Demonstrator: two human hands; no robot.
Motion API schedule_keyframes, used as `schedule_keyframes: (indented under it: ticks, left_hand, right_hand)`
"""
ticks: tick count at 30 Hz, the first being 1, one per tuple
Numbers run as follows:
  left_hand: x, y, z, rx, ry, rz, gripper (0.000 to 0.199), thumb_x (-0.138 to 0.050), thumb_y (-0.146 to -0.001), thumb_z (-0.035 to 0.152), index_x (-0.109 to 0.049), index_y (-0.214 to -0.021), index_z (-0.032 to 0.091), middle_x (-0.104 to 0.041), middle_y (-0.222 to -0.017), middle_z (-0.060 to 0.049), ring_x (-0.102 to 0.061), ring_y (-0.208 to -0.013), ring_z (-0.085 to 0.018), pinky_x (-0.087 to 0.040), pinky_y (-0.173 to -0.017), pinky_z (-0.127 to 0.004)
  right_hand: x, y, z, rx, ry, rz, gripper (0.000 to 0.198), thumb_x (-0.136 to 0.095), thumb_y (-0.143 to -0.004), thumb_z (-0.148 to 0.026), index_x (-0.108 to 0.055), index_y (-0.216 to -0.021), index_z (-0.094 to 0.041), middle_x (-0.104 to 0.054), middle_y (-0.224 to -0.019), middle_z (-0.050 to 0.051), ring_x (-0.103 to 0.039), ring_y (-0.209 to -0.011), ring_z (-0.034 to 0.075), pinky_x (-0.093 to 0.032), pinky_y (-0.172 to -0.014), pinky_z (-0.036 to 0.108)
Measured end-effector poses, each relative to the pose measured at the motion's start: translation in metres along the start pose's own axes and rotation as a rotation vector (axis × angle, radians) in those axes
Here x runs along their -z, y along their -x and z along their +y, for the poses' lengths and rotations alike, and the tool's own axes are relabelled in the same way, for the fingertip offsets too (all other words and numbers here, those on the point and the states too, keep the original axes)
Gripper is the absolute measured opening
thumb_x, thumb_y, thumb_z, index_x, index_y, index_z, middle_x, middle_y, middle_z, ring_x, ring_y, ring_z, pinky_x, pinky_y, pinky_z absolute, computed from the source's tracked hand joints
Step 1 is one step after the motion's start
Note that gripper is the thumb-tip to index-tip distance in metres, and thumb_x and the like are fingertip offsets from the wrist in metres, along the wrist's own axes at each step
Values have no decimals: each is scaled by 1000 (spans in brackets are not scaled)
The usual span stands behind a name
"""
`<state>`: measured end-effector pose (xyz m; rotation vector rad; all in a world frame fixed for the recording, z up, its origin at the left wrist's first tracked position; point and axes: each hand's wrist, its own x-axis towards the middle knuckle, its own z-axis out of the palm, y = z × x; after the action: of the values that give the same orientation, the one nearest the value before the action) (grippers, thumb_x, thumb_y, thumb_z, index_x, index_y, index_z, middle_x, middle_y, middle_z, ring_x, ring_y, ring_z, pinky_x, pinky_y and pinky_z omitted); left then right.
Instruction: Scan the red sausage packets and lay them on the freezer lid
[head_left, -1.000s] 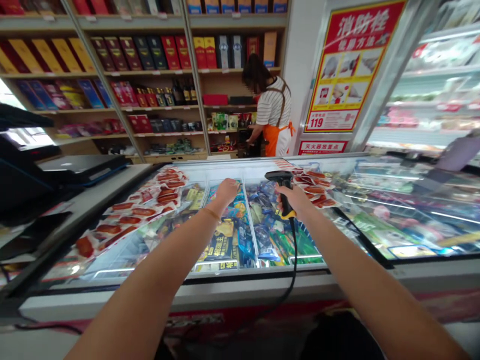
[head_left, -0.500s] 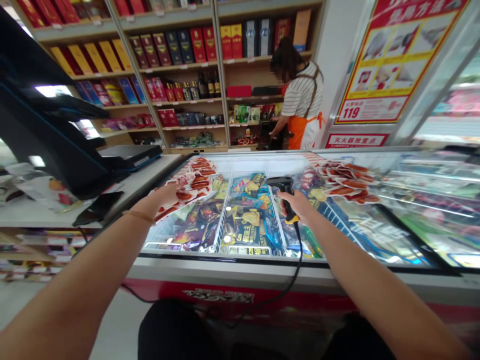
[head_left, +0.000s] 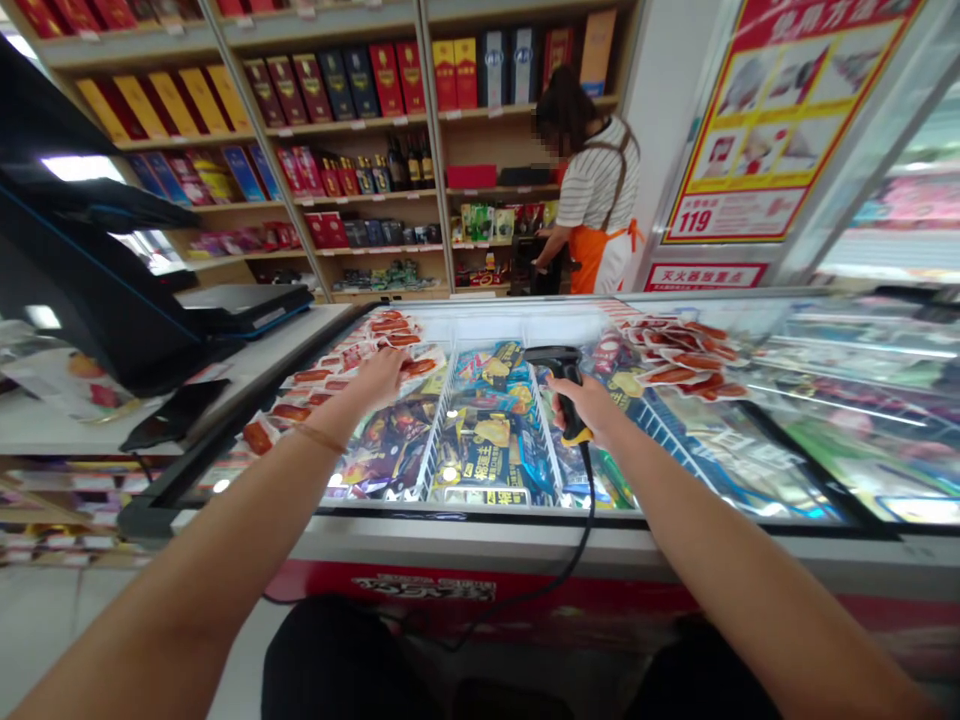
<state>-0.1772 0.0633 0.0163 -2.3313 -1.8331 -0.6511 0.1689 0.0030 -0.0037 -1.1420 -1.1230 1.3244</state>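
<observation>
My right hand (head_left: 589,408) is wrapped round the grip of a black and yellow barcode scanner (head_left: 568,372), its head pointing left above the freezer. A black cable hangs from the handle. My left hand (head_left: 381,378) is closed at the near end of a sausage packet (head_left: 421,368) in clear, white-edged wrapping; the fingertips are partly hidden. Under and beside this hand, more sausage packets (head_left: 311,377) lie spread along the left part of the freezer's glass top. Another pile of sausage packets (head_left: 686,358) rests on the glass to the right of the scanner.
Below the glass, the chest freezer (head_left: 480,535) holds bagged frozen goods in wire baskets. A counter (head_left: 292,335) with a scale (head_left: 247,308) and a dark screen stands at left. Behind the freezer, a person in an orange apron (head_left: 592,255) faces shelves of boxes and bottles.
My left hand has moved right and slightly up, with a sausage packet at its fingers, uncovering packets at the left. The right hand still holds the scanner. The view has shifted slightly.
</observation>
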Motion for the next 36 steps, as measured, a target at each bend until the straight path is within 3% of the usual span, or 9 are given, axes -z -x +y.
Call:
schedule_keyframes:
  ticks: [5, 9, 13, 16, 21, 27, 32, 36]
  left_hand:
    - [-46, -17, 90, -117, -100, -141, 36, -44, -91, 23, -57, -124, 18, -57, -126, -15, -51, -120, -30, -40, -101, -47]
    - [-69, -32, 127, -82, 33, -160, 35, -53, -88, 27, -60, -122, 19, -61, -119, -13, -54, -115, -28, -42, -99, -41]
    - [-75, -37, 119, 163, 139, -22, 47, -55, -88, 41, -56, -128, 17, -61, -123, -15, -53, -119, -28, -41, -102, -40]
    - [-73, -33, 106, 296, 94, -47, 50, -51, -88, 51, -61, -125, 19, -54, -135, -18, -45, -129, -36, -37, -105, -50]
    - [-69, -27, 109, 219, 141, -183, 37, -56, -86, 48, -72, -110, 24, -58, -133, -10, -45, -128, -36, -37, -104, -52]
    - [-62, -23, 125, 199, 156, -231, 30, -62, -81, 44, -74, -98, 22, -57, -132, -12, -44, -128, -36, -34, -105, -52]
    - [-65, -24, 129, 247, 138, -214, 24, -57, -84, 37, -73, -93, 20, -60, -127, -13, -47, -126, -35, -37, -102, -49]
    - [-68, -28, 124, 269, 191, -123, 26, -46, -89, 27, -68, -100, 17, -67, -113, -14, -59, -112, -30, -45, -93, -41]
  right_hand:
    - [2, 2, -1, -7, -20, -2, 20, -68, -78, -31, -52, -82, -19, -55, -48, -3, -50, -33, 13, -40, -33, 23]
    - [3, 4, -2, -8, 3, -4, 20, -68, -79, -31, -52, -82, -19, -54, -48, -3, -51, -33, 13, -39, -33, 23]
    - [0, 5, -1, -19, 26, -3, 18, -65, -81, -29, -52, -85, -19, -55, -50, -3, -51, -33, 13, -39, -32, 23]
    - [-3, 5, 1, -46, 54, -13, 15, -64, -82, -27, -52, -85, -19, -55, -50, -4, -51, -33, 13, -38, -32, 23]
    - [-5, 7, 2, -32, 71, -40, 16, -64, -82, -28, -51, -83, -19, -55, -51, -4, -50, -33, 12, -39, -33, 23]
    - [-6, 9, 1, -63, 80, -24, 14, -62, -82, -26, -52, -89, -19, -55, -50, -4, -50, -34, 13, -39, -33, 23]
    - [-7, 9, 3, -39, 86, -42, 17, -64, -80, -27, -52, -88, -19, -56, -50, -4, -51, -33, 13, -40, -33, 24]
    - [-7, 10, 3, -26, 77, -35, 21, -68, -77, -31, -51, -84, -19, -56, -51, -4, -52, -34, 13, -41, -34, 23]
